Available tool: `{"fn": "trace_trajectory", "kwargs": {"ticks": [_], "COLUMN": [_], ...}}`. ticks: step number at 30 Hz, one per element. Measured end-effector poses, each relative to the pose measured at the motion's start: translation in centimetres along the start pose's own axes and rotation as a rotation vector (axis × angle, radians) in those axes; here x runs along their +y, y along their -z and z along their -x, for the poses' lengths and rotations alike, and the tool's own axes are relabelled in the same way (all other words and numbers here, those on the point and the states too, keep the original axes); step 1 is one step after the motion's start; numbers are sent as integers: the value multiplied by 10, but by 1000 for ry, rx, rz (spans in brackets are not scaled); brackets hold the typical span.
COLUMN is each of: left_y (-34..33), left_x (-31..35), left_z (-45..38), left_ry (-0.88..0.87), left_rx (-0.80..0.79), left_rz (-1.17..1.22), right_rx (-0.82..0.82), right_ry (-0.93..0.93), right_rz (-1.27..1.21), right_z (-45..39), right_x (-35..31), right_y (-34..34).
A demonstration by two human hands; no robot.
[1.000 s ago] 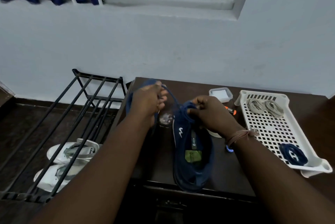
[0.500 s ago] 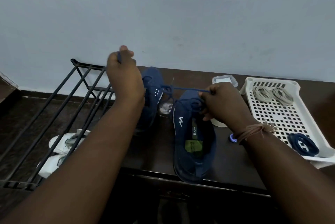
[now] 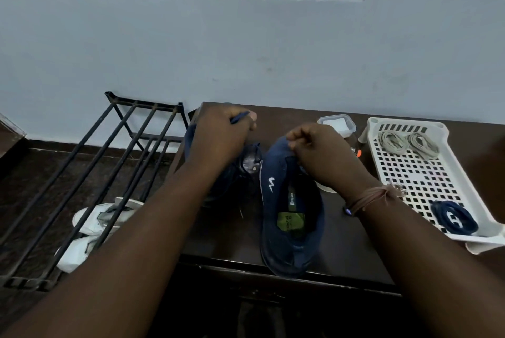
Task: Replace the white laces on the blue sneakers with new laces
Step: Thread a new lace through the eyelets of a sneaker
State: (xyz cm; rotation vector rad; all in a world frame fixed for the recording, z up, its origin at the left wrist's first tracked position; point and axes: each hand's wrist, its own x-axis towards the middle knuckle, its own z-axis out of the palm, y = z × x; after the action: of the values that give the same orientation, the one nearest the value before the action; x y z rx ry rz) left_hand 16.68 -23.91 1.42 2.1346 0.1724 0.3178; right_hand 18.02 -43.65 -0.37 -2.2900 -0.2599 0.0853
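A blue sneaker (image 3: 292, 217) lies on the dark table (image 3: 232, 231), heel toward me, its green insole showing. My right hand (image 3: 319, 154) pinches its upper near the toe end. A second blue sneaker (image 3: 232, 173) lies to its left, mostly hidden under my left forearm. My left hand (image 3: 221, 132) is curled round the end of a blue lace (image 3: 239, 118) above that second sneaker. In the white perforated tray (image 3: 426, 173) at the right lie two coiled pale laces (image 3: 410, 142) and one coiled dark blue lace (image 3: 455, 217).
A small clear lidded box (image 3: 337, 124) sits at the table's back, and an orange-tipped item (image 3: 358, 152) peeks out behind my right hand. A black metal rack (image 3: 90, 173) stands left of the table, with white sandals (image 3: 93, 231) on the floor beneath it. A wall rises behind.
My left hand came down from its raised pull back toward the sneakers, still holding the blue lace end. My right hand stayed at the toe end of the near sneaker.
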Motion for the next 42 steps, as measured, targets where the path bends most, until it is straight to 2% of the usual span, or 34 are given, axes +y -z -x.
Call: {"fn": "trace_trajectory", "kwargs": {"ticks": [2, 5, 8, 12, 14, 17, 21, 24, 28, 33, 36, 39, 42], "left_y": [0, -2, -8, -12, -15, -20, -25, -29, -32, -25, -23, -25, -22], "left_x": [-1, 0, 5, 6, -2, -6, -1, -3, 1, 8, 12, 13, 15], "left_z": [1, 5, 10, 9, 8, 13, 20, 25, 28, 23, 23, 20, 18], "left_ry": [-6, 47, 160, 382, 428, 445, 481, 452, 289, 260, 350, 415, 366], "left_rx": [-81, -193, -255, -332, -374, -469, -501, -524, -649, -642, -626, -494, -344], "left_rz": [-67, -53, 133, 408, 384, 226, 192, 149, -56, 57, 358, 685, 740], "right_rx": [-59, -109, -128, -281, -316, -333, -362, -266, -158, -157, -101, 48, 79], "right_ry": [-57, -88, -95, -156, -154, -132, -120, -40, 66, 45, 32, 4, -1], "right_rz": [214, 312, 330, 378, 366, 378, 395, 256, -6, -5, -9, -120, -209], "right_z": [9, 16, 14, 13, 14, 16, 16, 16, 16, 16, 16, 13, 13], "right_x": [3, 0, -6, -6, -4, -6, -7, -7, -17, -11, -10, -14, -15], "right_y": [-2, -17, -20, -13, -12, -9, 0, 1, -4, -8, -10, -4, 4]}}
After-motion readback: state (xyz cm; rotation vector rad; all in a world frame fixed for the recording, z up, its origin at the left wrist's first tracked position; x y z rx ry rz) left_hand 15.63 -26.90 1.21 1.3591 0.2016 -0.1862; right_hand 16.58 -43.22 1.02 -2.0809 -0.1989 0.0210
